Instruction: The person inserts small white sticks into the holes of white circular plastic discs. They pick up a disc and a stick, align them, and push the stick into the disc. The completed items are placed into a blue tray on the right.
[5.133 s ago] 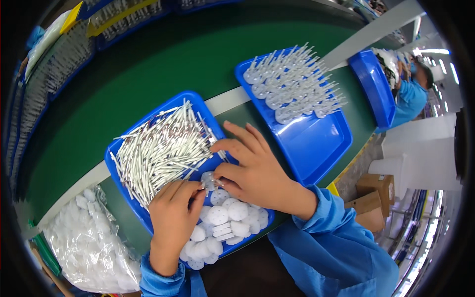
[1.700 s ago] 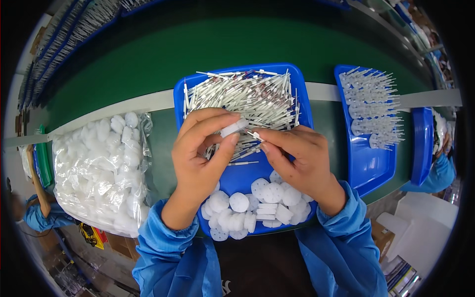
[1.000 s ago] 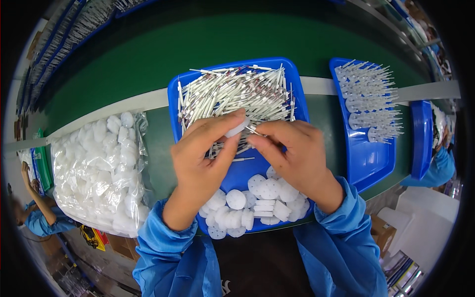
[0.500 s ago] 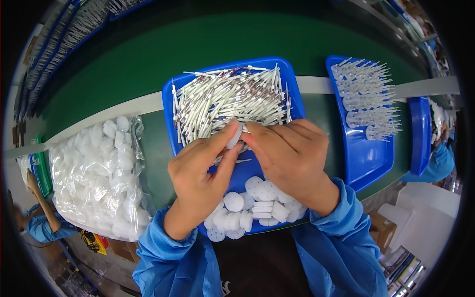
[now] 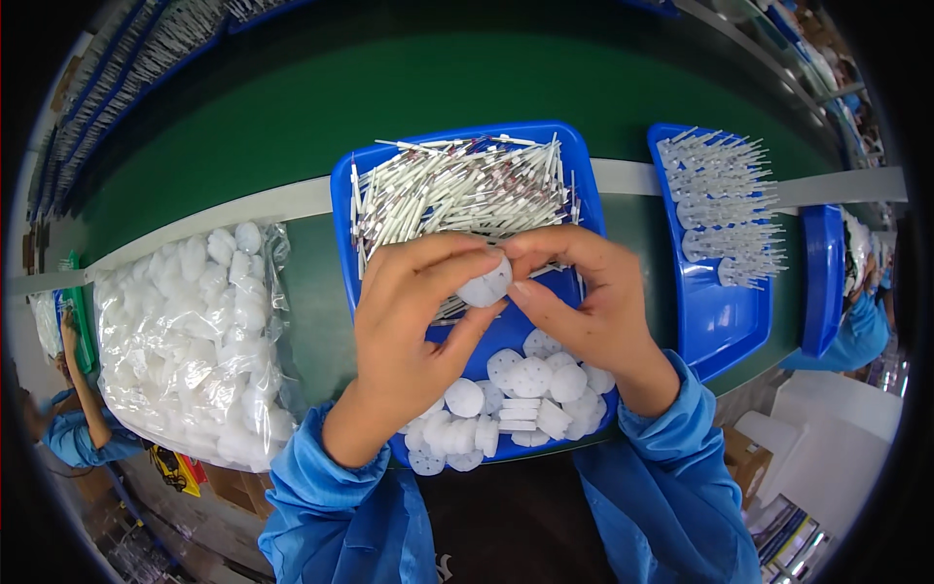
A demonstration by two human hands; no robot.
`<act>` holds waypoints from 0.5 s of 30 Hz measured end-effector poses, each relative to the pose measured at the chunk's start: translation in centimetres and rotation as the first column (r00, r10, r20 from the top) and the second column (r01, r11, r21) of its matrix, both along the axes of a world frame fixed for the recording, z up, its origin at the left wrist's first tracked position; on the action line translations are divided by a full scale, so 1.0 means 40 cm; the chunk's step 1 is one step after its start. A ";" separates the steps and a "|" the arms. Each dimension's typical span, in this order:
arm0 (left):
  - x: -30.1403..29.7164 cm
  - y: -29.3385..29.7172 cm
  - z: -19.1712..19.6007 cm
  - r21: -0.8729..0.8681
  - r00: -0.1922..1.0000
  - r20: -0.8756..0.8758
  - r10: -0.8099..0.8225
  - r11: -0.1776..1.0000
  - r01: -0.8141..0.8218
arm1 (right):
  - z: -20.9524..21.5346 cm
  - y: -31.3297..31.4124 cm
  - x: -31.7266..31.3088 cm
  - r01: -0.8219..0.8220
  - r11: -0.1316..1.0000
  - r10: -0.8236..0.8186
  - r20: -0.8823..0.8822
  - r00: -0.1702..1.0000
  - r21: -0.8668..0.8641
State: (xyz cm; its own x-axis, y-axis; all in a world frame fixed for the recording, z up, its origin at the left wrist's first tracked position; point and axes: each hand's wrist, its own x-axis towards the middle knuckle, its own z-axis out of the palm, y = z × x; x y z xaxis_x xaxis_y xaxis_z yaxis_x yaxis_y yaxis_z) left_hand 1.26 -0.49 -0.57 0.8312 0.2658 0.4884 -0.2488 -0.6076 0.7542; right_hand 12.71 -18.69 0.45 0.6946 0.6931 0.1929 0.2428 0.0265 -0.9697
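Between my hands is a small white round disc (image 5: 484, 284), its flat face tilted up toward me. My left hand (image 5: 404, 307) pinches it between thumb and fingers. The curled thumb and forefinger of my right hand (image 5: 593, 302) close at the disc's right edge; whether they also hold a thin stick is hidden. Both hands are over a blue tray (image 5: 342, 219). Its far half holds a heap of thin white sticks (image 5: 457, 190), some with dark reddish parts. In the near half lie loose white discs (image 5: 530, 378) with small dark dots.
A clear plastic bag (image 5: 190, 350) full of white discs lies at the left. To the right, another blue tray (image 5: 715, 331) holds rows of discs with sticks standing in them. Other people's blue sleeves (image 5: 861, 331) show at both sides of the green table (image 5: 321, 97).
The disc has turned from edge-on to showing its face. My right hand has rolled so its thumb shows, and its fingers have shifted along the disc's edge. The view has moved slightly.
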 end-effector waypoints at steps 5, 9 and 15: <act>0.004 -0.005 0.014 -0.057 0.999 -0.018 -0.042 0.998 0.041 | -0.005 -0.005 -0.012 0.042 0.999 -0.037 -0.186 0.982 0.025; 0.008 -0.009 0.015 -0.012 0.997 0.003 -0.071 0.997 0.071 | -0.002 -0.006 -0.003 0.012 1.000 -0.014 -0.245 0.970 -0.009; 0.007 -0.009 0.005 0.040 0.999 0.010 -0.042 0.998 0.041 | -0.012 -0.007 -0.004 -0.013 1.000 0.017 -0.222 0.975 0.024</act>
